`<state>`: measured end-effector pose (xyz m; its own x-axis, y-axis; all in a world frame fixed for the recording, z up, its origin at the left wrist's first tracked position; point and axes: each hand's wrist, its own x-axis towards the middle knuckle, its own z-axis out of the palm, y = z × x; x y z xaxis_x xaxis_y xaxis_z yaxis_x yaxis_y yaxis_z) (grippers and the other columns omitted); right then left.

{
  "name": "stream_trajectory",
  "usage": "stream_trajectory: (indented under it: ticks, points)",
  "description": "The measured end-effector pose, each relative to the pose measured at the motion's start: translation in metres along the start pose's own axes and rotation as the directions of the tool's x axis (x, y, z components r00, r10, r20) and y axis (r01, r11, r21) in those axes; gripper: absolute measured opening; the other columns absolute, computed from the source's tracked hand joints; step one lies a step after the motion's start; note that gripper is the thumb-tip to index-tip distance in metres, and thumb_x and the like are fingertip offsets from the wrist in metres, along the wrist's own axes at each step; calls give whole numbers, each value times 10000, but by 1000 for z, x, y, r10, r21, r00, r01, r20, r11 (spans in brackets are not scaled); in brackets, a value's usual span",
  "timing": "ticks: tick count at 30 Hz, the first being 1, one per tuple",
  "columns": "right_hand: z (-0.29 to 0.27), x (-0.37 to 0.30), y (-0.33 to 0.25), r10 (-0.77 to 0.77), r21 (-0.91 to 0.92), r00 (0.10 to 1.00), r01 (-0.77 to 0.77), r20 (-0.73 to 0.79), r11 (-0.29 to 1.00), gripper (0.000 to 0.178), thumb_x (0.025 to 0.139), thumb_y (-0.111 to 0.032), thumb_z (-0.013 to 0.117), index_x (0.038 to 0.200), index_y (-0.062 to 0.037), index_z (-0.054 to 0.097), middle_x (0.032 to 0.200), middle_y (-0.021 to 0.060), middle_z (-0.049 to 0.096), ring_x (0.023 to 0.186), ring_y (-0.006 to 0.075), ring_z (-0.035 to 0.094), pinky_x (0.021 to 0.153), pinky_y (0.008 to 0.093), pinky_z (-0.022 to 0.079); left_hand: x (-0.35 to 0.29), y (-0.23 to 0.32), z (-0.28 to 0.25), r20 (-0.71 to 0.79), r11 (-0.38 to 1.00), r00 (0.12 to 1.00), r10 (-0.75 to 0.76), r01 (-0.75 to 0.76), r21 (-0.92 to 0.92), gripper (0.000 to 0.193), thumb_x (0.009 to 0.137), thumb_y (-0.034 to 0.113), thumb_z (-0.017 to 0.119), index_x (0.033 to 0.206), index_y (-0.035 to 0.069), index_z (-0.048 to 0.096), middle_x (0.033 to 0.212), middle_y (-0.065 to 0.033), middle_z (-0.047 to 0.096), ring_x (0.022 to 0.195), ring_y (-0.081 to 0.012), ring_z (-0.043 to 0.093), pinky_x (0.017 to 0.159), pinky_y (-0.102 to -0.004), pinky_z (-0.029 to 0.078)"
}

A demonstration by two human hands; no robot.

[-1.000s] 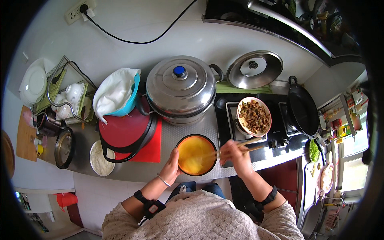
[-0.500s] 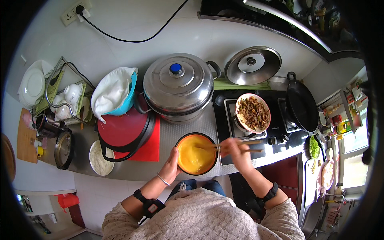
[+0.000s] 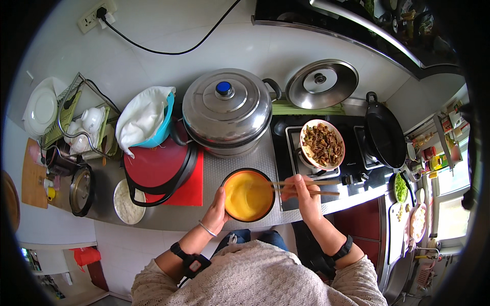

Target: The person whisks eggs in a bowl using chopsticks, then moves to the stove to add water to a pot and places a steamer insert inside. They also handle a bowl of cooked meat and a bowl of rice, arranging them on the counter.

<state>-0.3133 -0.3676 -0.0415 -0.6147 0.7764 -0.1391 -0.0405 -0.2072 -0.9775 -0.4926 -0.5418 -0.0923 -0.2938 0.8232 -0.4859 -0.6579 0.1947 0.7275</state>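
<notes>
A dark-rimmed bowl (image 3: 272, 189) of yellow liquid that looks like beaten egg stands at the counter's front edge. My left hand (image 3: 217, 212) grips the bowl's left side, the thumb up at the rim. In my right hand (image 3: 305, 198) is a pair of wooden chopsticks (image 3: 326, 193), held closed between the fingers. Their tips reach over the right rim into the yellow liquid, which shows streaks and some froth. Just beyond my right hand, a white bowl of browned, chopped food (image 3: 322, 145) rests on the left burner.
A large lidded steel pot (image 3: 227, 109) stands behind the bowl. To its left are a red-topped electric pan (image 3: 158, 171), a blue basin with white cloth (image 3: 162, 133) and a bowl of white food (image 3: 128, 201). A black wok (image 3: 385, 135) and steel lid (image 3: 324, 84) lean at the wall.
My right hand has shifted slightly, and the chopsticks now show more clearly. The bowl has moved a little to the left, and the liquid's swirl looks different.
</notes>
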Motion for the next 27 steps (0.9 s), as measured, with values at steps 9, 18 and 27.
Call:
stream_trajectory:
  ticks: [9,18,27]
  points:
    - [1,-4,2,174,-178,958,-135,227,975,373,993,-282,501,952,74,605,769,95,653,665,171,663,618,265,539,4,-8,-10,-27,998,998,-48,49,37,620,976,575,299,1393,122,380,1292,-47,542,1147,-147,564,853,-308,540]
    - [4,12,-60,-484,-488,718,696,500,527,101,906,-87,617,892,13,618,732,103,614,609,213,632,529,282,506,4,-5,-4,48,995,996,75,-78,55,617,980,562,302,1393,111,386,1321,-45,523,1191,-151,532,931,-297,497]
    - [35,-15,-38,-392,-348,641,723,660,596,94,901,-55,598,909,32,633,834,137,651,682,229,651,590,328,528,3,-7,-2,36,998,999,38,-40,41,609,976,569,309,1376,121,403,1297,-30,539,1152,-136,553,906,-283,498]
